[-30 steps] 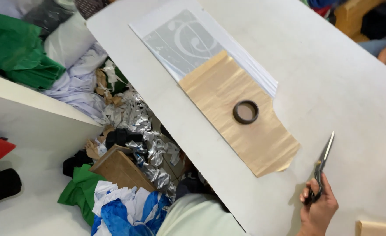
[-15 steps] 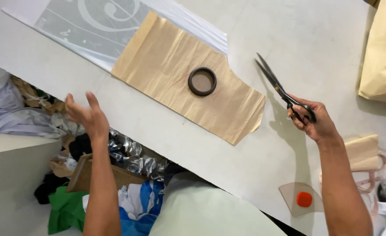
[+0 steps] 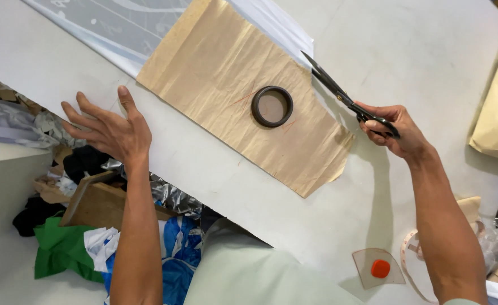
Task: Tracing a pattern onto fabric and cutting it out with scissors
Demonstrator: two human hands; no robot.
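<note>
The right hand (image 3: 398, 130), at the right of the frame, has its fingers closed through the handles of a pair of long black metal scissors (image 3: 345, 99). The blades point up and left, with their tips just over the edge of a flat sheet of creased brown paper (image 3: 226, 85) that fills the top middle of the frame. It looks held that way so the blades can meet the paper's edge.

A black round ring (image 3: 272, 106) sits on the paper, maybe to keep it flat.

The left hand (image 3: 110, 130) is spread wide and holds nothing. It hovers by the desk edge, near the paper's left corner.

The white desk (image 3: 215, 169) is wide and smooth. A pile of cloth scraps (image 3: 68, 248) lies at the lower left.
</note>
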